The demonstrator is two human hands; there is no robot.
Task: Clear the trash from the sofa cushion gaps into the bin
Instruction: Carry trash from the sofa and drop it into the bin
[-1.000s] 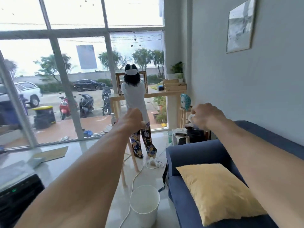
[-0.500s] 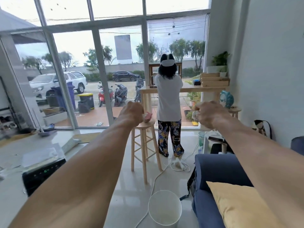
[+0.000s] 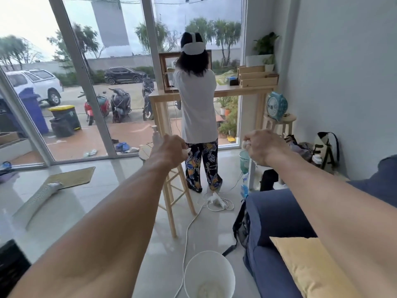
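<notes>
— What is seen of the room, left to right?
— A pale tiled floor (image 3: 86, 194) is laid with a mat (image 3: 71, 177). A stool (image 3: 170, 211) is set before the window, with a cable (image 3: 186, 233) trailed past it. A white bin (image 3: 228, 274) is stood just beside a blue sofa (image 3: 277, 214), on which a yellow cushion (image 3: 300, 267) is laid.
— And the hands?
— The left hand (image 3: 169, 150) is curled round a pale scrap (image 3: 187, 151); the right hand (image 3: 263, 147) is closed on a white scrap (image 3: 245, 144). Both are held out ahead, beyond the bin.
— What is changed?
— The window is seen nearer than half a second ago; both grips are kept.
</notes>
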